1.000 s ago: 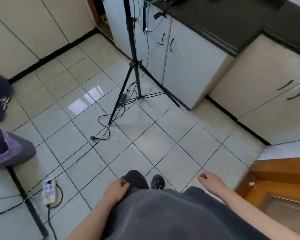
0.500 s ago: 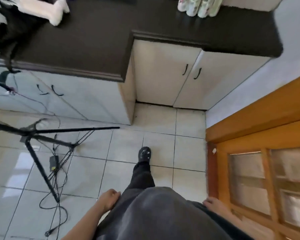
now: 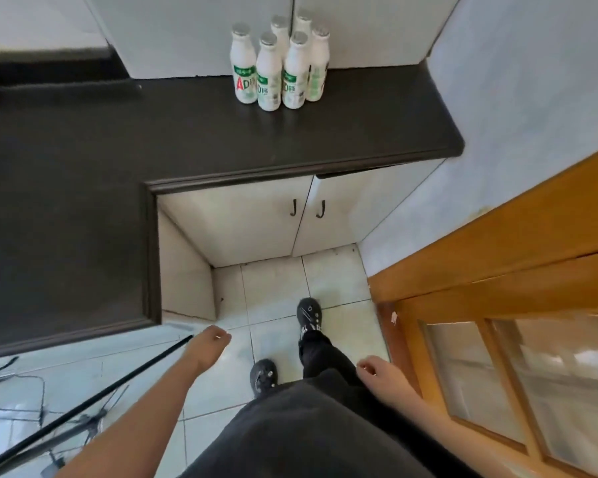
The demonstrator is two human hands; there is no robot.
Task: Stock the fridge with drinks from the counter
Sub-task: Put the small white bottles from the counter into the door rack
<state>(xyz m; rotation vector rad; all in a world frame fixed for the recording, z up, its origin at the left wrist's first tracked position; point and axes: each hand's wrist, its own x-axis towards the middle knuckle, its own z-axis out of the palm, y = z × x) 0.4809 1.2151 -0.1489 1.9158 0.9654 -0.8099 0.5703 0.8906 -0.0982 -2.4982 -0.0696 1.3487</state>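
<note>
Left grip (image 3: 209, 345), right grip (image 3: 380, 372): slack, empty.

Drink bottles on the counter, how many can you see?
6, clustered upright at the back of the counter: left bottle, second bottle, third bottle, right bottle in front; rear-left bottle, rear-right bottle behind. More may be hidden.

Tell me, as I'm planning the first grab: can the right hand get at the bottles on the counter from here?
Probably not yet. The right hand hangs low, and the bottles stand at the back of the counter. Nothing lies between them; a step closer should do.
</note>
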